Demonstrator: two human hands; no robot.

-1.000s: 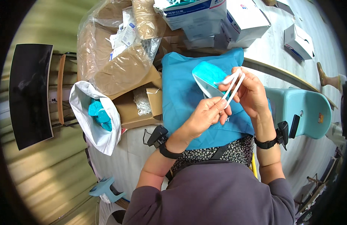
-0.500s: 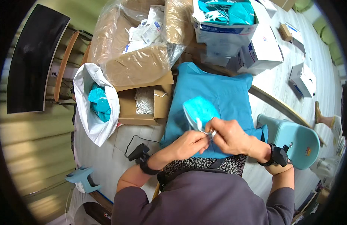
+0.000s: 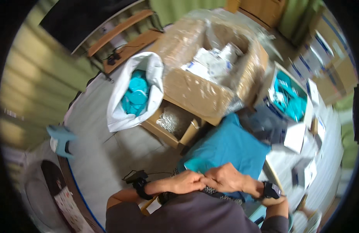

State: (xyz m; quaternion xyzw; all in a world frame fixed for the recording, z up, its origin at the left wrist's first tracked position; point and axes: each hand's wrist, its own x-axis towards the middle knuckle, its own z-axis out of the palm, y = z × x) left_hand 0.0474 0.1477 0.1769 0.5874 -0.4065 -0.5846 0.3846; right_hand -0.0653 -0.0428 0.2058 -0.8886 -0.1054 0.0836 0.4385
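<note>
Close to my body, my left hand (image 3: 190, 182) and my right hand (image 3: 226, 178) are pressed together with fingers closed. Between and behind them a teal face mask (image 3: 198, 165) shows, its lower part covered by my knuckles. Both hands seem to grip the mask's near edge or straps, though the fingertips are hidden and a little blurred. Beneath the mask lies a large blue cloth-covered cushion (image 3: 230, 141). A white sack (image 3: 116, 114) at the left has its mouth spread, with several teal masks (image 3: 136, 93) inside.
A small cardboard box (image 3: 162, 132) holds a white bundle of cords (image 3: 169, 121). Behind it stands a plastic-lined carton (image 3: 197, 91) with white packets (image 3: 214, 64). To the right, a white box (image 3: 264, 91) contains more teal masks. A light blue stool (image 3: 62, 139) stands far left.
The view has swung left and tilted. My hands, still together, have come down toward my body with the mask, which is now mostly behind them.
</note>
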